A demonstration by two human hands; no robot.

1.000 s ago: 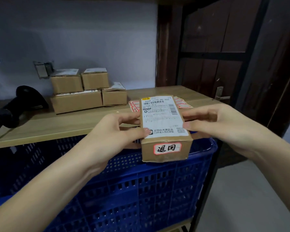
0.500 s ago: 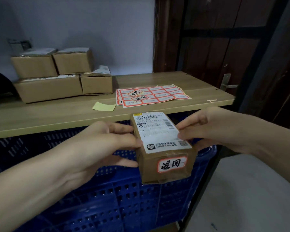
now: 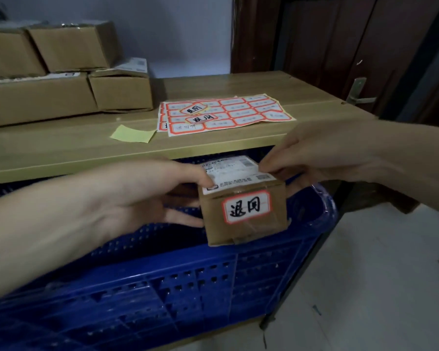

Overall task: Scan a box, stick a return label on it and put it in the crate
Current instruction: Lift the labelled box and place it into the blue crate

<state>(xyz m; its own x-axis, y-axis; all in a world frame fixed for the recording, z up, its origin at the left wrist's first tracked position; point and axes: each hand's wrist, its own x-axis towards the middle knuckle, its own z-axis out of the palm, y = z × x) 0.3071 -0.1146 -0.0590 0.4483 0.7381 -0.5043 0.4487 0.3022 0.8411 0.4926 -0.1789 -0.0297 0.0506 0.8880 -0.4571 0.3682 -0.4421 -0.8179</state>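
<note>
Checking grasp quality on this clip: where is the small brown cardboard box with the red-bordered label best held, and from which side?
By its two short side faces, one hand from each side, as the left hand and right hand do now. That keeps the small brown cardboard box level over the blue plastic crate and both labels uncovered.

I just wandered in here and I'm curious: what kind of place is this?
Probably a small parcel returns or stockroom corner. Cardboard boxes are stacked on a wooden shelf beside a sheet of red-bordered labels, and a blue crate sits below.
</note>
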